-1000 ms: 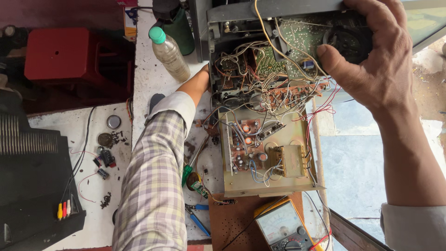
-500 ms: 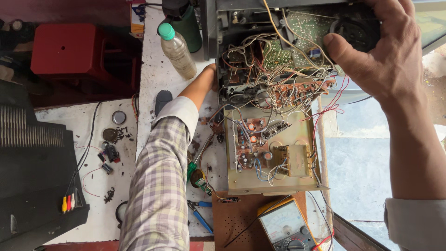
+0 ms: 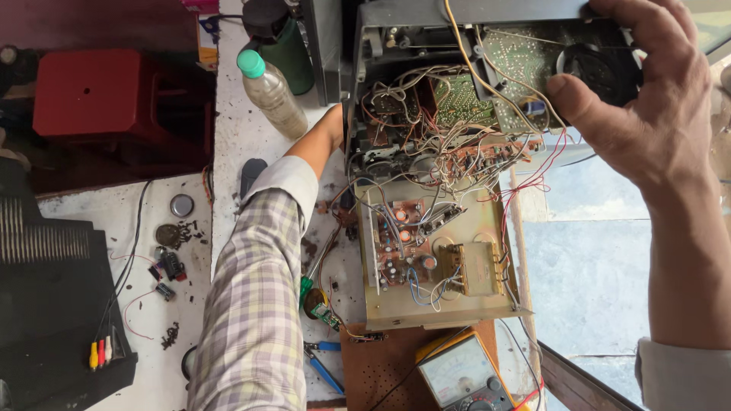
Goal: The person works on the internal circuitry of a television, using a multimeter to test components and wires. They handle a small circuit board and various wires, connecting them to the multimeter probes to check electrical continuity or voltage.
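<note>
1. At the far left, a black box with coloured plugs [image 3: 61,304] and a red stool [image 3: 106,95] are being left alone. Small loose parts [image 3: 169,251] are lying on the white table [image 3: 164,358], not being touched.
2. Next, a clear plastic bottle with a green cap [image 3: 270,91] and a dark green bottle [image 3: 283,42] are standing just beside the open machine.
3. The left hand [image 3: 333,125] is being pushed in at the machine's left side. Its fingers are hidden, so whether they are closed cannot be told.
4. In the middle, the opened radio chassis [image 3: 457,137] is lying with its cover off. Its tangled wires [image 3: 426,164] and the tan circuit board [image 3: 434,259] are being shown bare, so the opening up looks done, and the fixing looks unfinished.
5. Near the bottom, a yellow meter [image 3: 461,377] and blue pliers [image 3: 324,365] are waiting unused.
6. At the right, the top corner of the chassis is being gripped tight by the right hand [image 3: 655,114], thumb in front.
</note>
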